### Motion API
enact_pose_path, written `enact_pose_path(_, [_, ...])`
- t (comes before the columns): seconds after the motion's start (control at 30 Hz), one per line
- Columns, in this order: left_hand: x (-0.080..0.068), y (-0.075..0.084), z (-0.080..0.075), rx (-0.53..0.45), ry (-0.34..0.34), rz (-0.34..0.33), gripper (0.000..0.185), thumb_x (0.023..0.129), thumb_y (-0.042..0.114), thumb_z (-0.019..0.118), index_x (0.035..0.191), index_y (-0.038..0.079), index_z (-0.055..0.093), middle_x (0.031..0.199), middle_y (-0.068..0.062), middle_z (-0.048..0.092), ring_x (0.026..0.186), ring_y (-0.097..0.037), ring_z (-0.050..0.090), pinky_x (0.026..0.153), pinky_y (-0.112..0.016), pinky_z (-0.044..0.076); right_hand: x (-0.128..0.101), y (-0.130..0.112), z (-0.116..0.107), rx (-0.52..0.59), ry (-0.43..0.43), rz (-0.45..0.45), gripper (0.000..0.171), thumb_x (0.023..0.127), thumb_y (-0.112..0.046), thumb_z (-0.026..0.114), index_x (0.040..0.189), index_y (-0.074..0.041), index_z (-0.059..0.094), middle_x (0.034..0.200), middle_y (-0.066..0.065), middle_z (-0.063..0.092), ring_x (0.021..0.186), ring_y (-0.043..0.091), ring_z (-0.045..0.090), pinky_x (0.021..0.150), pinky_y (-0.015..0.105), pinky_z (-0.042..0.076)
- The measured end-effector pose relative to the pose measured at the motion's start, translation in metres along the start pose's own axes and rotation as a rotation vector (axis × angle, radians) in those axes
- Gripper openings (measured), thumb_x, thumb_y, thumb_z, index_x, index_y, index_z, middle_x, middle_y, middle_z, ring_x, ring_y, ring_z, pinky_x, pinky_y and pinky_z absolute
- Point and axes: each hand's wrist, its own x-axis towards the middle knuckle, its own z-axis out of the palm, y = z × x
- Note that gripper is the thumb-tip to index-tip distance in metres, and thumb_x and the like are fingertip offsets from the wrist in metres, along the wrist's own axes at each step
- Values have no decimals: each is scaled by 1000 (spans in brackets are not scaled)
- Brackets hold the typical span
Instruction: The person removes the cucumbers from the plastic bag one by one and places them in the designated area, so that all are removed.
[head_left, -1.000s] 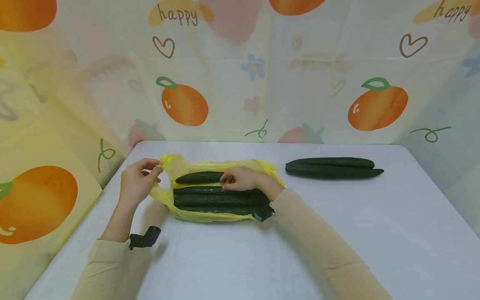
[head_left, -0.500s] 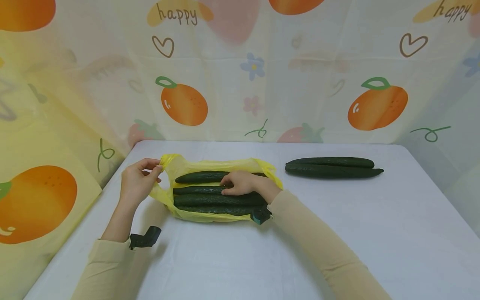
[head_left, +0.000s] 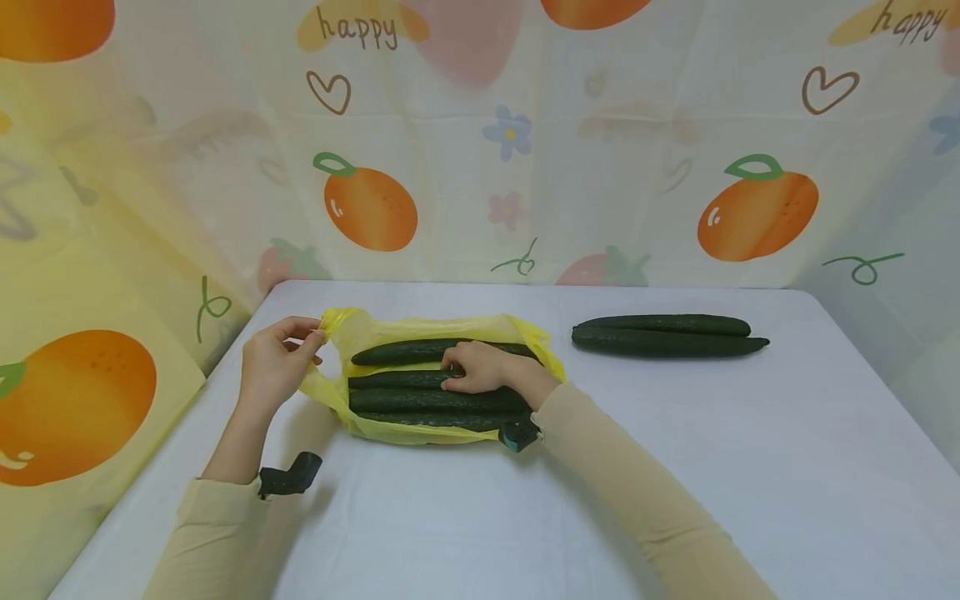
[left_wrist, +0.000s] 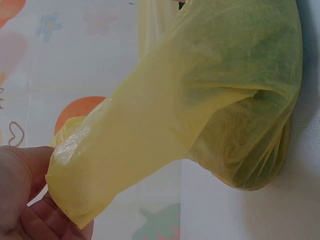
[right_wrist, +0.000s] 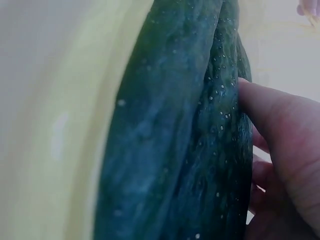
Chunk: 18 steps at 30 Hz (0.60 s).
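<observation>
So there's a yellow plastic bag (head_left: 442, 379) lying on its side at the left-middle of the white bench (head_left: 675, 467), mouth facing right, stuffed with long dark green cucumbers (head_left: 420, 400) stacked lengthwise; the left hand (head_left: 273, 362) has its grip pinched tight on the bunched-up left end of the bag, thumb and fingers clamped on the crumpled plastic, which the left wrist view shows pretty clearly; the right hand (head_left: 483, 368) is reaching into the bag's mouth, fingers laid along the upper cucumbers and touching them, thumb pressed against one in the right wrist view, though whether that grip actually wraps around one I can't tell; two more cucumbers (head_left: 663, 336) sit side by side on the bench well off to the right, outside the bag; behind it all hangs a curtain (head_left: 525, 142) printed with oranges, hearts and "happy".
</observation>
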Motion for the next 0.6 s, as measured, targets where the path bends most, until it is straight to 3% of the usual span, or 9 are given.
enact_pose_path(0.3, [1, 1, 0, 4, -3, -4, 21, 89, 19, 59, 101, 4, 67, 91, -17, 66, 51, 6, 56, 43, -19, 46, -3, 2, 3, 19, -10, 22, 36, 95, -32, 50, 126, -13, 47, 126, 5, 55, 115, 18, 53, 93, 32, 45])
enact_pose_path(0.6, [3, 1, 2, -2, -4, 13, 22, 89, 20, 60, 101, 3, 67, 91, -17, 66, 51, 5, 56, 42, -18, 46, -4, 3, 4, -17, 40, -15, 37, 97, -32, 45, 128, -12, 44, 126, 4, 53, 104, 16, 57, 85, 30, 47])
